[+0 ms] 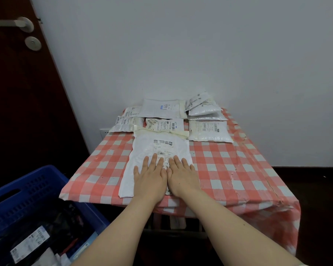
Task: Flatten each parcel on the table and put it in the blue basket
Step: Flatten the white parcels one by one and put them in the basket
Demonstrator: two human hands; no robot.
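A large white parcel (142, 154) with a printed label lies flat near the front edge of the table (229, 169), which wears a red and white checked cloth. My left hand (150, 177) and my right hand (182, 175) press side by side on the parcel's near half, fingers straight and palms down. The blue basket (27, 189) stands at the lower left beside the table, with dark parcels and labelled bags inside it.
Several white parcels (209, 131) lie in rows and a small stack at the far end of the table, against a white wall. A dark wooden door with a metal handle (17, 24) is at the left. The floor is dark.
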